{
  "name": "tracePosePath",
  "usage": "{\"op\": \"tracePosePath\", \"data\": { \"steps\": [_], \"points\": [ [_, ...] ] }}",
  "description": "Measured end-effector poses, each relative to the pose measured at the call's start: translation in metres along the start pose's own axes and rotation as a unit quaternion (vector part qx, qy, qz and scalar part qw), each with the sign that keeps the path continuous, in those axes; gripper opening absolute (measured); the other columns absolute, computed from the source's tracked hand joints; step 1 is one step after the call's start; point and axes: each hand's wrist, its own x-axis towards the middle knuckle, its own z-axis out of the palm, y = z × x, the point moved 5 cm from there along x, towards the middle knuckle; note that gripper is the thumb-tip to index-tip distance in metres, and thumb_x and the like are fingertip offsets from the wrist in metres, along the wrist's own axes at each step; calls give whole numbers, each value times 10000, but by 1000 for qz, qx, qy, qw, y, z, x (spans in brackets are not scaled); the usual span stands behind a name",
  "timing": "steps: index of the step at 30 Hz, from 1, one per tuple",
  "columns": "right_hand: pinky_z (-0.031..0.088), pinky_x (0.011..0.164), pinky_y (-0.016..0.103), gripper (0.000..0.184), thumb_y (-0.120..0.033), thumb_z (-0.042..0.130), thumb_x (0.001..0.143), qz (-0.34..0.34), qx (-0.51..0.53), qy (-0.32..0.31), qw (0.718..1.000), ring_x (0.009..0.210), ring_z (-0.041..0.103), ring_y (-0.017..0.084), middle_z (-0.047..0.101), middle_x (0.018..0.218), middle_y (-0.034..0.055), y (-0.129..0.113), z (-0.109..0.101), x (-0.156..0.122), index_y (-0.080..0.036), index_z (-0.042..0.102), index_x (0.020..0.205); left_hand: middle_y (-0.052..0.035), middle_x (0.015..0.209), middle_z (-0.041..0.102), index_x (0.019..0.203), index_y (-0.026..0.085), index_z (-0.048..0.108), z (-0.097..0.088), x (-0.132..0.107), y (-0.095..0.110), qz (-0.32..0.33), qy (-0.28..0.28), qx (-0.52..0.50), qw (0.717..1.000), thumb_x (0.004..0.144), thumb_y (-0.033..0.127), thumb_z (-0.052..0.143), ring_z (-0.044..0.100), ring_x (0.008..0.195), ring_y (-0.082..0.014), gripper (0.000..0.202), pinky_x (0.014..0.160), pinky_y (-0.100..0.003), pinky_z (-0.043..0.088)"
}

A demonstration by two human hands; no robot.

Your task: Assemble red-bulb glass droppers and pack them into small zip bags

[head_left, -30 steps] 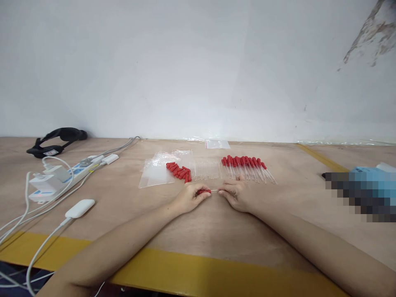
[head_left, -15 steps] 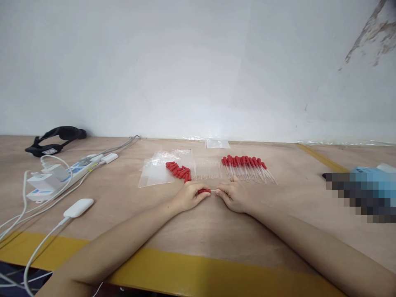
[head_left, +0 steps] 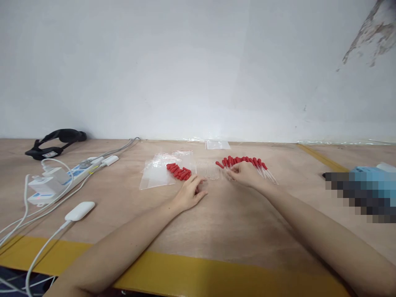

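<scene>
My right hand (head_left: 243, 174) is closed in a pinch on the thin clear tube of a dropper whose red rubber bulb (head_left: 219, 164) points up and left. It is at the left end of a row of red-bulbed droppers (head_left: 230, 160), partly hiding them. My left hand (head_left: 190, 193) rests on the table with thumb and fingers apart, holding nothing. Just beyond it lies a pile of loose red rubber bulbs (head_left: 177, 171). Between the two hands, a little farther back, several bare clear tubes (head_left: 210, 170) lie side by side.
Clear zip bags (head_left: 154, 175) lie left of the bulbs, and another small bag (head_left: 217, 144) lies by the wall. At the left are a power strip (head_left: 77, 175) with cables, a white charging case (head_left: 79, 211) and a black strap-like headset (head_left: 58, 142). A blue object (head_left: 368, 177) lies right, partly pixelated.
Both hands have come apart. My right hand has carried the assembled dropper away to the row at the right. My left hand has let go of the red bulb and opened.
</scene>
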Motion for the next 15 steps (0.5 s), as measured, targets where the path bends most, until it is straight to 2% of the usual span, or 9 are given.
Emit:
{"op": "tracePosePath", "data": {
  "steps": [2,4,9,15],
  "points": [
    [295,546,257,364,-395,406,778,68,-39,44,996,560,509,148,567,555,24,8,2,14,-176,559,532,-24,856,462,992,173,516,1,0,2,6,-9,8,1000,771,207,537,478,615,-89,225,595,-230,445],
    [313,623,287,352,-374,395,783,99,-88,61,989,629,539,172,600,612,38,10,11,26,-179,579,554,-22,845,462,956,167,533,1,0,2,3,-13,13,1000,772,203,534,478,616,-88,187,603,-231,440],
    [284,749,381,330,-353,384,786,134,-155,57,977,757,568,232,639,764,102,7,34,40,-151,631,703,-22,855,473,911,167,553,3,0,-2,-8,-25,10,1000,771,212,541,494,633,-90,147,613,-232,436],
    [261,772,403,374,-385,363,797,142,-161,39,976,784,574,254,639,808,127,12,42,42,-135,640,794,-24,862,484,890,167,564,5,0,-5,-11,-31,3,999,776,220,538,497,633,-87,129,609,-226,435]
  ]
}}
